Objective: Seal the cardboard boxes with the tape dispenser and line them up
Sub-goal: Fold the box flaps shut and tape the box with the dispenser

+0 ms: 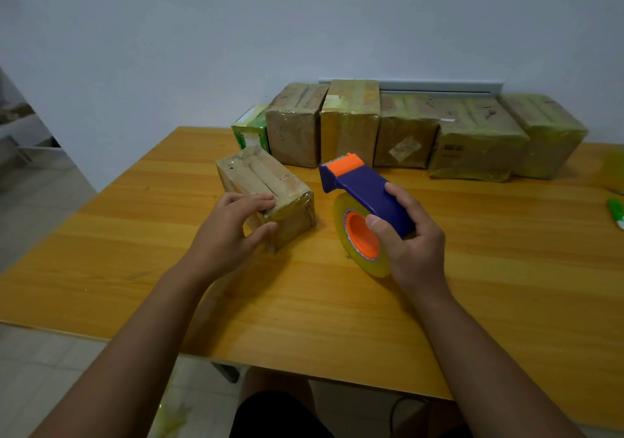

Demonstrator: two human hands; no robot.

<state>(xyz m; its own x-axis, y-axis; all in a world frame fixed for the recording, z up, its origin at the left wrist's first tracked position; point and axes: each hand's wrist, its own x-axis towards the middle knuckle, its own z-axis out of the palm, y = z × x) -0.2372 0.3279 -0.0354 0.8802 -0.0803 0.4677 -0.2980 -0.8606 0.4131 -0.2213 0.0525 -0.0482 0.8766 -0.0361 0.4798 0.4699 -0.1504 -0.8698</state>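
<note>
A small cardboard box (270, 181) wrapped in clear tape lies on the wooden table (337, 319), left of centre. My left hand (233, 231) holds its near end, fingers on top and thumb against the front face. My right hand (408, 235) grips a blue and orange tape dispenser (361, 187) by its handle, just right of the box. The dispenser's yellowish tape roll (363, 238) rests on the table, and its toothed orange head points away from me. Several taped cardboard boxes (405, 130) stand side by side in a row along the table's back edge.
A small green and white carton (250, 128) stands at the left end of the row. At the table's right edge lie a green and white object (616, 213) and a bit of yellowish tape (611, 167). A wall rises close behind the boxes.
</note>
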